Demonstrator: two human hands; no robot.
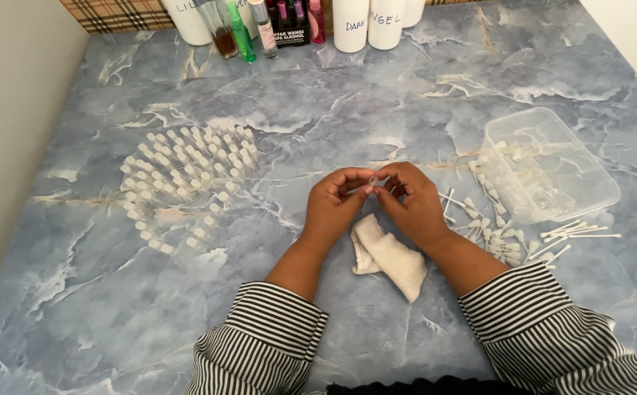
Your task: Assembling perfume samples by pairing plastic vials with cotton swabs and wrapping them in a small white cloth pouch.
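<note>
We are pinching a tiny clear vial (pixel 372 179) between both hands above the glossy blue marbled desk (pixel 333 95); left hand (pixel 333 201) and right hand (pixel 410 199) fingers are closing on it from either side. A folded white cloth (pixel 391 257), soft and nubby, is lying just beneath. Small capped vials (pixel 187 172) are standing in rows left; a clear plastic tub (pixel 548 164) and loose white applicator sticks (pixel 508 238) are sitting right

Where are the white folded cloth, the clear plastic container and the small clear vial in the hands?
white folded cloth (pixel 389 256), head view, middle of the fold
clear plastic container (pixel 552 164), head view, its near wall
small clear vial (pixel 373 180), head view, the part between the fingertips
</note>
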